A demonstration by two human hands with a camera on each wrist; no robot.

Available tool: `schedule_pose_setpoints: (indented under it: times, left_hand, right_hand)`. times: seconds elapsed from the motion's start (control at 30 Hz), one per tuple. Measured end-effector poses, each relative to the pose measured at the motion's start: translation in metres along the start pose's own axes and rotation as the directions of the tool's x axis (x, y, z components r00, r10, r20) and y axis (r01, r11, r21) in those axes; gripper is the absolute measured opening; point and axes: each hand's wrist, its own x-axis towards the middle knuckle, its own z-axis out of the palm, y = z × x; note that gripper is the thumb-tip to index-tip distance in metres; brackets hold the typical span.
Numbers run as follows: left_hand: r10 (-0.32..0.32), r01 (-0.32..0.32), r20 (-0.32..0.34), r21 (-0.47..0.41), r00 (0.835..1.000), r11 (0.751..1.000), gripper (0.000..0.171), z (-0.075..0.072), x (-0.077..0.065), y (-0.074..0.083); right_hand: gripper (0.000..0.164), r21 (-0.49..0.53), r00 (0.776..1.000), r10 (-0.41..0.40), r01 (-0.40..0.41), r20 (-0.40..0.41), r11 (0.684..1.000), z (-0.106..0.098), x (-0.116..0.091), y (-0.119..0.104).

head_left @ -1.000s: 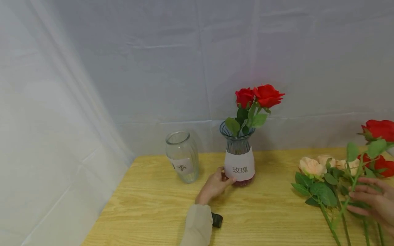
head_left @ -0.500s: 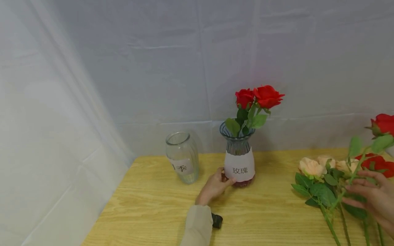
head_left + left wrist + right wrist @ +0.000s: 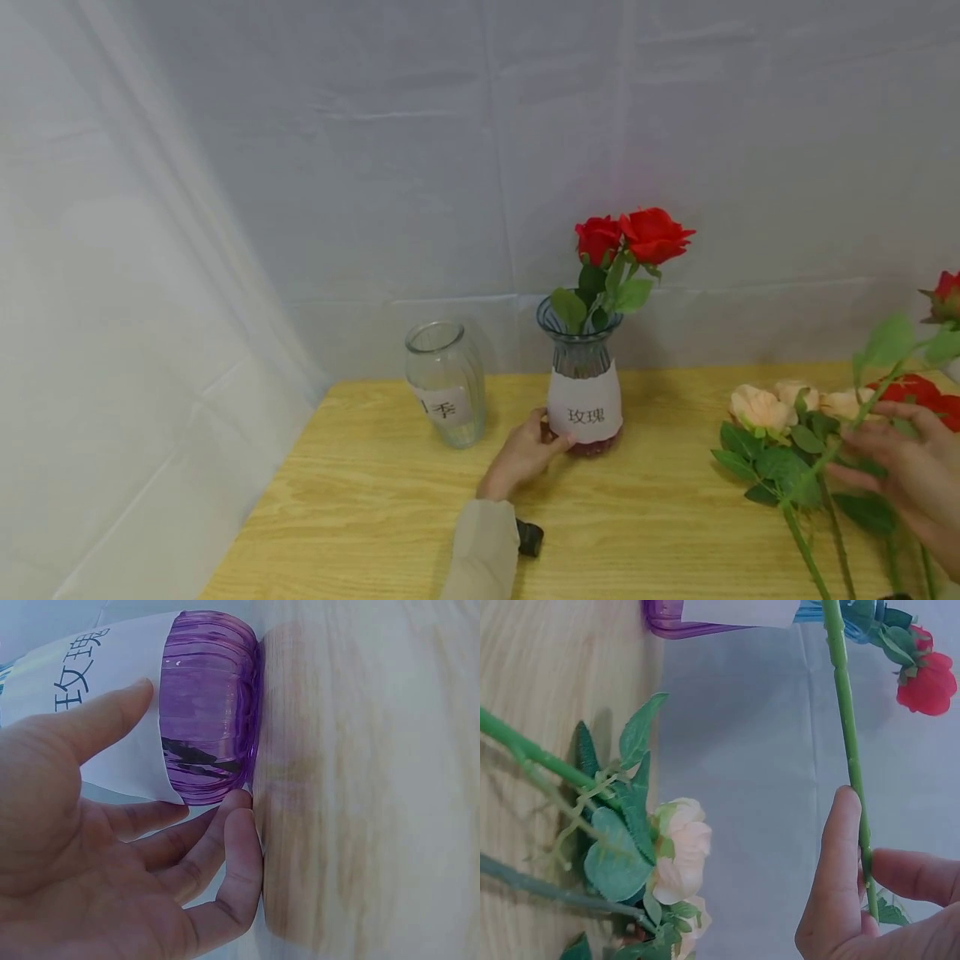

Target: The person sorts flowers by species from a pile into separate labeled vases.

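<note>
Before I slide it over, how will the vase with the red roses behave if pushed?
The vase looks like smooth glass, so it's probably slippery and breakable, though its paper label may add grip. Two red roses leaning out of the top could make it tip if pushed high up.

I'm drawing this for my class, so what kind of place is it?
Maybe an indoor corner set up for arranging flowers. There's a wooden table, a creased pale sheet behind it, and two labelled vases, one holding red roses.
</note>
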Motion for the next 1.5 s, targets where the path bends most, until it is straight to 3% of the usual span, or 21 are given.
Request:
schedule_pose_setpoints:
  times: [0.2,0.4,0.5,0.8,0.93,1.23,1.5]
  left_hand:
    - [0.004,-0.004,0.002,0.004,1.0,1.0,0.061,0.001,0.001,-0.001]
    - [-0.003,0.004,-0.001,0.007,1.0,1.0,0.062,0.001,0.001,-0.001]
    - [-0.006,0.006,-0.002,0.009,1.0,1.0,0.061,0.001,0.001,-0.001]
    - [0.007,-0.007,-0.002,0.012,1.0,1.0,0.061,0.001,0.001,-0.001]
    - [0.013,-0.013,-0.001,0.017,1.0,1.0,0.06,0.0,0.0,0.0]
    - [0.008,-0.008,-0.005,0.007,1.0,1.0,0.059,0.0,0.0,0.0]
    - [0.006,-0.006,-0.004,0.011,1.0,1.0,0.059,0.0,-0.001,0.001]
  right_hand:
    - [0.034,0.002,1.0,-0.018,0.018,-0.006,1.0,0.021,-0.007,-0.016]
    - [0.035,-0.027,0.998,-0.051,0.05,-0.041,0.998,0.019,0.002,-0.008]
    - [0.034,-0.022,0.997,-0.045,0.044,-0.056,0.999,0.029,-0.001,-0.013]
    - [0.032,0.043,0.996,-0.087,0.087,-0.005,0.995,0.057,-0.016,-0.027]
    - [0.031,0.134,0.995,-0.095,0.091,0.022,0.987,0.074,-0.024,-0.04]
    - [0.035,0.321,0.998,-0.059,0.06,-0.013,0.945,0.101,-0.027,-0.053]
    - [0.029,0.525,0.985,-0.163,0.109,0.058,0.844,0.11,-0.023,-0.054]
